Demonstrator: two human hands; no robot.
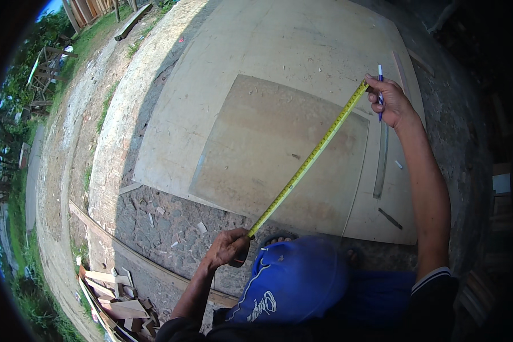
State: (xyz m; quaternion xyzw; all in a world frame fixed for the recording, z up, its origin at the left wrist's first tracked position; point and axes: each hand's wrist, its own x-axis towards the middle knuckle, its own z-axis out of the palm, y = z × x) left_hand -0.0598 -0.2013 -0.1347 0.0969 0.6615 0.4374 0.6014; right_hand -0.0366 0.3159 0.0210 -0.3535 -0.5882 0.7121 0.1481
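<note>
The blue cap (293, 279) sits nearest; the yellow tape measure (310, 159) is gripped by the left hand (229, 248) at its case and pinned by the right hand (390, 102) (blue pen (379, 91) also clasped) across the plywood sheet (268, 142); it is best kept taut and flat.

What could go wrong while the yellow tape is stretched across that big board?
The tape measure is pulled long between the left hand and the right hand. If either hand slips, it might snap back and sting fingers. It also hangs in the air over the darker board, so it may sag and give a wrong length. The right hand also holds a blue pen, so its grip on the tape end could be weak.
</note>
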